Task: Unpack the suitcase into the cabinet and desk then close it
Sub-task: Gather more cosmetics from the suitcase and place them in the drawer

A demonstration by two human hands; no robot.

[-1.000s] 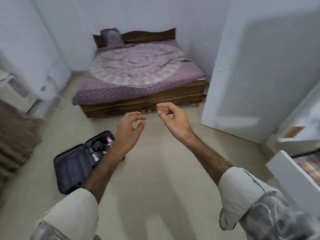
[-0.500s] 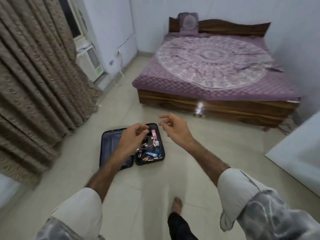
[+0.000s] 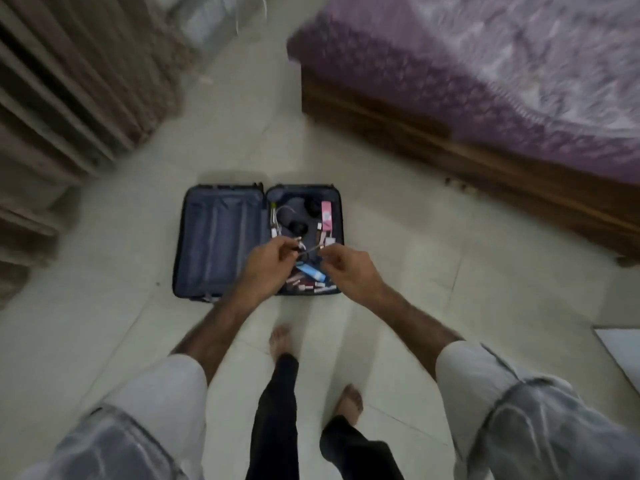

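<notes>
The suitcase lay open flat on the tiled floor, just ahead of the person's bare feet, its long axis running away from them. At far left hung a brown curtain. The suitcase's left half showed only blue lining; the right half held dark round items, a pink box, a blue tube and small clutter too blurred to name. The left hand hovered over the central hinge line, its grip curled with fingertips pinched together; the right hand hovered over the packed half's near corner, curled likewise. Whether either pinched anything could not be told, since thin cables lay right behind the fingertips. The packed half lay directly under and beyond both hands, the right one probably nearer its contents. At right stood a bed with a purple cover.
</notes>
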